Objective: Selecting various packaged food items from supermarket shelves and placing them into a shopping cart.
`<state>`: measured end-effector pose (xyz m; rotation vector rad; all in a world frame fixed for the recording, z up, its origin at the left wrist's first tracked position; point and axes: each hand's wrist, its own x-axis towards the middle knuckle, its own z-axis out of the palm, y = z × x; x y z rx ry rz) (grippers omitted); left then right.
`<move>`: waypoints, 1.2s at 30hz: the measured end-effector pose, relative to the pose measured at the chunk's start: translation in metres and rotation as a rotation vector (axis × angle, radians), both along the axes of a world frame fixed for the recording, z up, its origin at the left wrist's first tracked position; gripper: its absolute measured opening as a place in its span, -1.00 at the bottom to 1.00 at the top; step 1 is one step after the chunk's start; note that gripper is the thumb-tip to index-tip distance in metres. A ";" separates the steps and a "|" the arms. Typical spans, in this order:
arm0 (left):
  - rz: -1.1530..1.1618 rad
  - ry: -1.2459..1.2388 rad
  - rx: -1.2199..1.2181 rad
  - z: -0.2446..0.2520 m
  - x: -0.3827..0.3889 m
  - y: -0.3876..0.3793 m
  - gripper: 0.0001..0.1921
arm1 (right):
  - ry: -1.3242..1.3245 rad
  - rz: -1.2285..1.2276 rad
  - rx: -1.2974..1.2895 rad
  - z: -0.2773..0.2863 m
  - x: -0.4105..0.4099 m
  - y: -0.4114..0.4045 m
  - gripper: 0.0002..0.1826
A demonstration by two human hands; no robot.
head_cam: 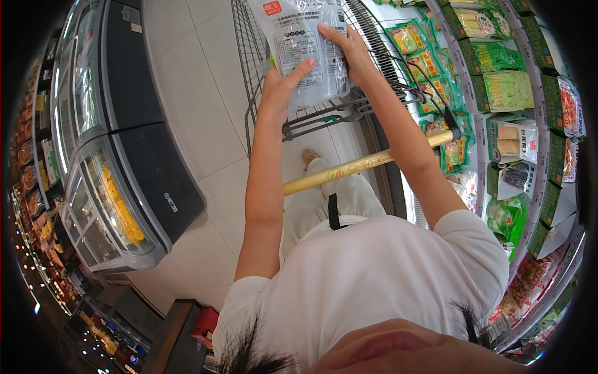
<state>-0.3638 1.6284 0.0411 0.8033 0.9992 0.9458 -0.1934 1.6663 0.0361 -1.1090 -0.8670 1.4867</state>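
A clear plastic food package [306, 56] with printed writing and a red logo is held up over a wire shopping cart [247, 42]. My left hand [280, 89] grips its lower left side, the thumb lying across the printed face. On the right edge is my right hand [350, 51], its thumb pressed on the front. What the package contains is hard to tell. Below my forearms runs the cart's yellow handle bar [345, 173], which neither hand touches. A bit of something green shows beside the package, near my left hand.
Refrigerated shelves [476, 93] with green packets [423, 65], boxed goods and price strips rise close on the right. Dark-sided chest freezers [154, 163] with glass lids stand to the left across a tiled floor [210, 140]. A red object [204, 326] and dark fixtures are at the lower left.
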 end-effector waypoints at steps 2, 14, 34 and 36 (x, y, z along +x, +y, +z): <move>0.019 -0.004 0.009 -0.001 0.001 0.000 -0.46 | -0.015 -0.005 0.010 -0.001 0.000 0.001 -0.46; 0.130 0.093 0.131 -0.002 0.015 0.000 -0.56 | 0.028 -0.009 0.004 -0.002 -0.002 0.004 -0.30; 0.151 0.116 0.085 -0.003 0.017 0.003 -0.58 | -0.080 0.014 -0.009 -0.014 -0.003 0.010 -0.11; 0.153 0.119 0.094 -0.003 0.017 0.003 -0.57 | -0.093 0.002 -0.006 -0.013 -0.004 0.011 -0.10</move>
